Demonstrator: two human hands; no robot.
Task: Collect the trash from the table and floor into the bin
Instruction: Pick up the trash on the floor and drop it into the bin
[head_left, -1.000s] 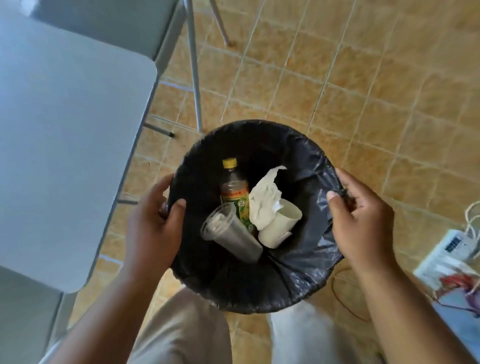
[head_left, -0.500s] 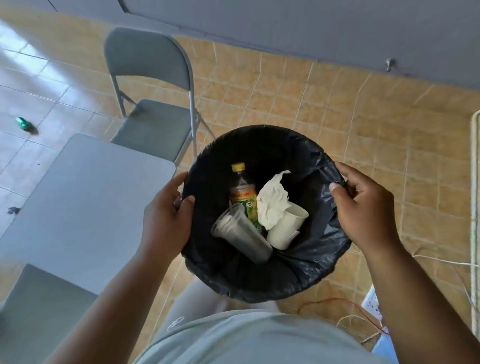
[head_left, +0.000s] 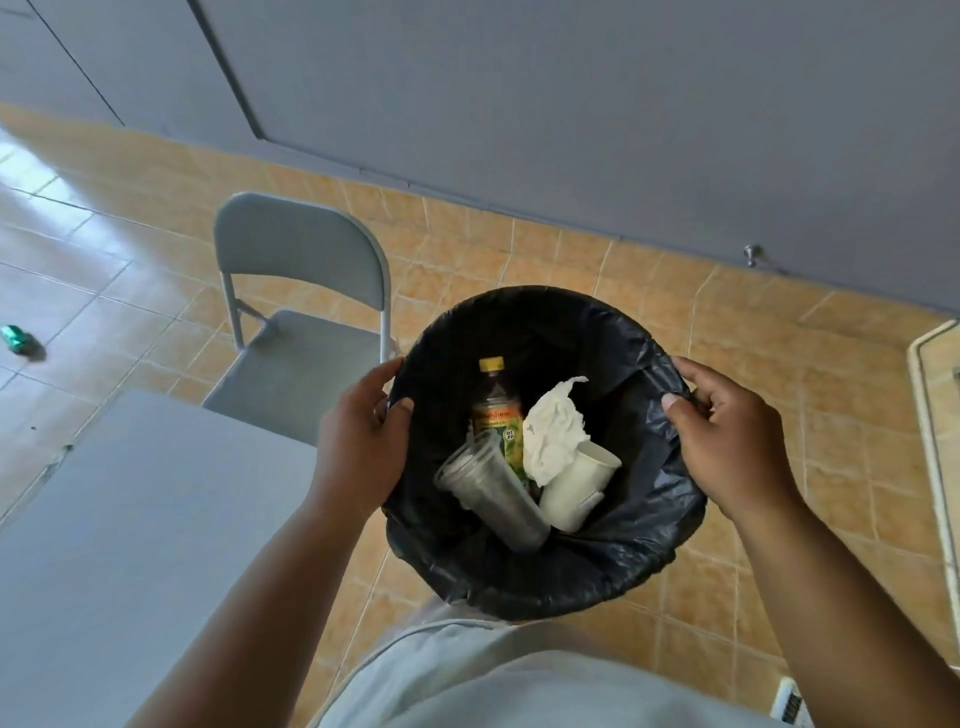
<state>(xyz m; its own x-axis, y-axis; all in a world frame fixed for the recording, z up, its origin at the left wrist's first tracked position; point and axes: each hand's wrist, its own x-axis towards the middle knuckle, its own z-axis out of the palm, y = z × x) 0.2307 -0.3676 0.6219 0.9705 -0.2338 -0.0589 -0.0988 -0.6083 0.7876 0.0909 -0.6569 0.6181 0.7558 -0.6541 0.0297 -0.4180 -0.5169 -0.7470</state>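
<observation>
A round bin lined with a black bag hangs in the air in front of my body. My left hand grips its left rim and my right hand grips its right rim. Inside lie a bottle with a yellow cap, a crumpled white tissue, a white paper cup and a clear plastic cup. A small green piece of trash lies on the tiled floor at the far left.
A grey table fills the lower left. A grey folding chair stands behind it, left of the bin. A grey wall runs along the back. A white frame stands at the right edge.
The view has tilted up and risen, so the wall, the chair and the green trash now show. Both hands have kept their grip on the bin's rim.
</observation>
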